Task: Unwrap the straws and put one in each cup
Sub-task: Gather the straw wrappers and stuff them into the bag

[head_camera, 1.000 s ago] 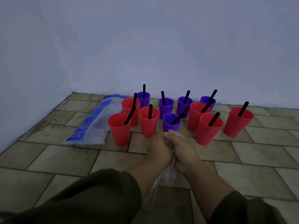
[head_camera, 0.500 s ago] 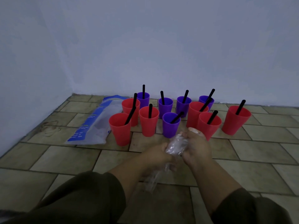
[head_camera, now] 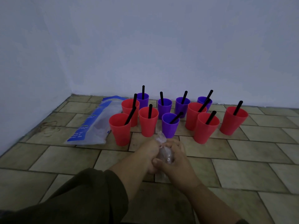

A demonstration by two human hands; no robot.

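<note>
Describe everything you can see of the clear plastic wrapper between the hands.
The clear plastic wrapper is thin, glossy, crinkled film, bunched into a wad. The left hand and right hand both grip it, close together, over the tiled floor, just before the nearest purple cup. A wrinkled tuft sticks up above the hands; a faint tail seems to hang below. No straw shows inside.

Nothing legible. Only print in view is on the bag, left of the cups: white lettering along its blue strip, near the lower end, too blurred and small to read. Faint yellowish marks higher up the same strip, also unreadable.
</note>
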